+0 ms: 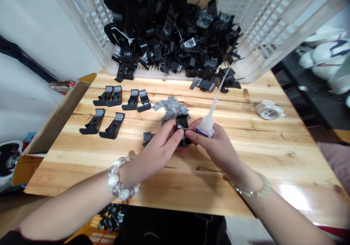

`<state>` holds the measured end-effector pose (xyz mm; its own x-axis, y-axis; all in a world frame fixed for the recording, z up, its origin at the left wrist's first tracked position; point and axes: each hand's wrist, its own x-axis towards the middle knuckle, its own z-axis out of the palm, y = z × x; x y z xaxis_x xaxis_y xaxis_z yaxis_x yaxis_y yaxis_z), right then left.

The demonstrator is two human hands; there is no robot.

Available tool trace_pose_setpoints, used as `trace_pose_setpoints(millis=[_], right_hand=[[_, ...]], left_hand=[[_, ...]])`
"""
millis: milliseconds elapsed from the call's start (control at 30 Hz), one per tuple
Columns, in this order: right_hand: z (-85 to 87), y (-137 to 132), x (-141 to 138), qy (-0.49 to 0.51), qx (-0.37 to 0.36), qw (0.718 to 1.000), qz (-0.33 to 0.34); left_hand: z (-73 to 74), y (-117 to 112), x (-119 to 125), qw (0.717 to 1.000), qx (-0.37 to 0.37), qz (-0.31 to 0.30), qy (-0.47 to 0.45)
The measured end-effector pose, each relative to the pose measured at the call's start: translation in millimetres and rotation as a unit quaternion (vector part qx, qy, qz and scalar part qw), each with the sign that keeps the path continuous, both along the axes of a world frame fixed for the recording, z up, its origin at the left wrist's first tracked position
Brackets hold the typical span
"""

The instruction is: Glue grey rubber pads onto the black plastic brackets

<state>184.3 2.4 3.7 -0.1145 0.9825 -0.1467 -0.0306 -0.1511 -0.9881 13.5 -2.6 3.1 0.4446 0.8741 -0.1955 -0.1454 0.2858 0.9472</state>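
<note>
My left hand point(161, 143) and my right hand point(214, 144) meet over the middle of the wooden table point(246, 154). Between their fingertips they pinch a small black plastic clip point(182, 125). In my right hand there is also a small white glue bottle point(207, 125), its long thin nozzle pointing up and away. Just beyond the clip lies a heap of small grey pads point(171, 108). One dark pad point(147, 136) lies to the left of my left hand.
Several black clips point(113, 110) lie in pairs at the table's left. A large white slatted basket point(90, 22), tipped on its side, spills a pile of black clips point(175, 37). A tape roll point(269, 109) lies right. A cardboard box point(51, 124) stands at the left edge.
</note>
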Motion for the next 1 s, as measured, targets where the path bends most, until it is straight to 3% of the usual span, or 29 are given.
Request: trace_pose_setpoints(millis=[200,367,467,667,1000], right_hand=[[-1.8,-1.5,-2.5,0.021,-0.021,0.999,-0.013],[-4.4,11.1,8.8,0.151,-0.061,0.987,-0.003],[0.9,21.0,20.9,0.214,-0.105,0.970,-0.040],[13.1,28.1,40.5,0.209,-0.101,0.971,-0.059],[13.9,35.6,56.6,0.238,-0.108,0.958,-0.116]], left_hand=[[0.1,2.9,0.8,1.000,0.010,-0.008,0.024],[9.9,11.1,-1.2,0.999,-0.023,0.007,0.037],[14.3,14.8,-3.6,0.998,-0.043,0.022,0.036],[14.4,16.4,-5.6,0.997,-0.070,0.021,0.021],[20.8,19.7,-8.4,0.996,-0.068,-0.001,0.050]])
